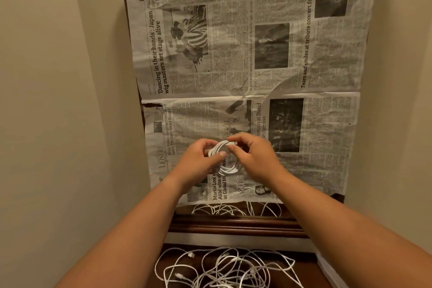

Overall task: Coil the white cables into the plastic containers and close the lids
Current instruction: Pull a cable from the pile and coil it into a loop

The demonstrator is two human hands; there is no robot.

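So that loops cannot spring apart, the coiled white cable [228, 169] is clamped in the left hand [197, 159]; its end is pinched by the right hand [253, 154], presumably for tucking.

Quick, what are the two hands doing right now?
Left hand: closed, gripping the coiled white cable.
Right hand: closed, pinching that same cable's end.

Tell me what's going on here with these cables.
A person holds a coiled white cable over the newspaper. The left hand grips the coil; the right hand pinches its plug end. Loose cables lie tangled nearer the person. No containers are in view.
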